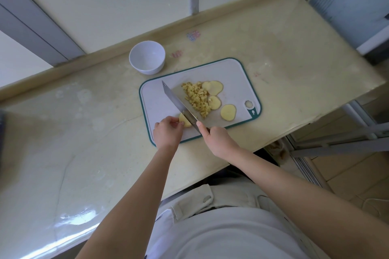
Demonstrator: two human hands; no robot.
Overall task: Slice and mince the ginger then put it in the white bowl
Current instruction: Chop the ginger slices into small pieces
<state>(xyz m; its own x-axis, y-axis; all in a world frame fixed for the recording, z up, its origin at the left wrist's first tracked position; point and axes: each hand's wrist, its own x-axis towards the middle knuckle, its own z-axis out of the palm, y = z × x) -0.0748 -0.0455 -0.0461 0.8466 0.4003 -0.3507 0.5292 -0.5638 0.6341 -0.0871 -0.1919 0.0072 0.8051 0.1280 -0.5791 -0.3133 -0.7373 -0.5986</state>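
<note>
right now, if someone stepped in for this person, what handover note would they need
Left hand holds a ginger piece down at the near edge of the cutting board.
Right hand grips the knife, blade against that piece.
Done: a pile of diced ginger mid-board.
Left: cut the held piece and the loose slices right of the pile, mince finer if needed, then move it all into the white bowl, empty on the counter beyond the board's far left corner.
</note>
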